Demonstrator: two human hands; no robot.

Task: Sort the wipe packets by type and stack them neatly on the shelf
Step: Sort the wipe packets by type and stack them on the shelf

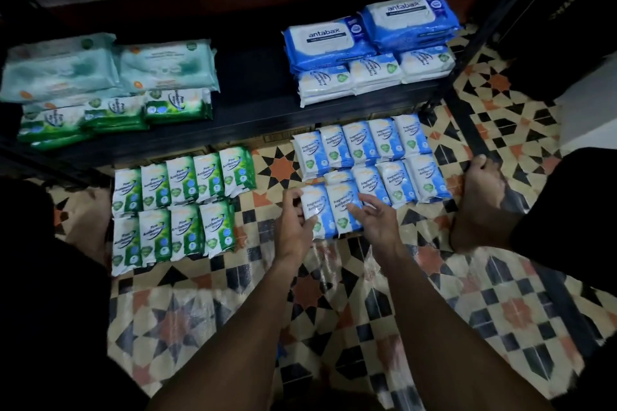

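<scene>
Two small blue wipe packets sit side by side at the near left of a blue group on the tiled floor. My left hand grips their left edge, fingers curled round it. My right hand holds their right side with spread fingers. Green pine packets lie in two rows on the floor to the left. On the dark shelf, green packets and pale teal packs sit at the left. Blue antabax packs rest on small blue packets at the right.
My bare right foot rests on the patterned tiles just right of the blue packets, and my left knee is at the far left. A black shelf post stands at the shelf's right end. The shelf's middle is bare.
</scene>
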